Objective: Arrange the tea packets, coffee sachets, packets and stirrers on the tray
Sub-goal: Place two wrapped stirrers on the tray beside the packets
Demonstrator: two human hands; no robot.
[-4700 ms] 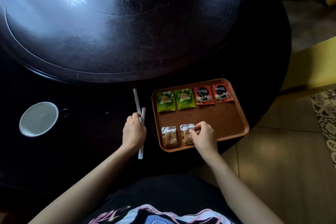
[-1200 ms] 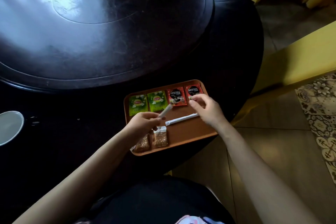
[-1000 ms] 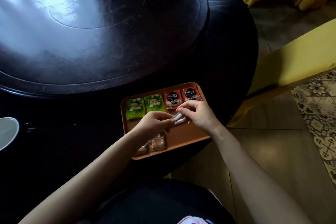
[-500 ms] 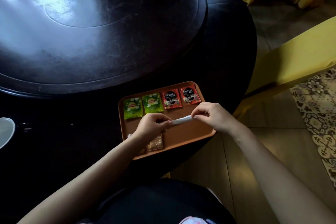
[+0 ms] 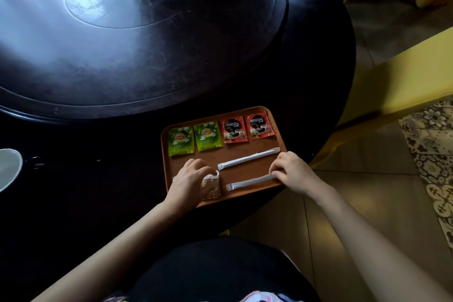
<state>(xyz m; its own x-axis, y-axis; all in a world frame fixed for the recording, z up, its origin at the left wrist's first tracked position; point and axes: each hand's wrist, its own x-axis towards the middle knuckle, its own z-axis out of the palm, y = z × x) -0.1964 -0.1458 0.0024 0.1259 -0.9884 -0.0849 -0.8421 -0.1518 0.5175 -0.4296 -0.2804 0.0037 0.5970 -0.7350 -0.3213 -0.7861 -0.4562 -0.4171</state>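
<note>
Tray (image 5: 255, 195) crowded: tea packets (image 5: 181, 140) and coffee sachets (image 5: 234, 129) fill far row, two stirrers (image 5: 248, 158) span right half, left hand (image 5: 190, 180) covers near-left packets (image 5: 211, 185); bare strip mid-left, dark table (image 5: 98, 179) left open.

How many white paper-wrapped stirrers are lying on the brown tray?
2. One white paper-wrapped stirrer lies across the middle of the brown tray, untouched. The other lies near the front edge, its right end under the right hand. None seem hidden.

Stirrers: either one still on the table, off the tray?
No. Both wrapped stirrers, the far one and the near one, lie on the tray, side by side below the sachets.
</note>
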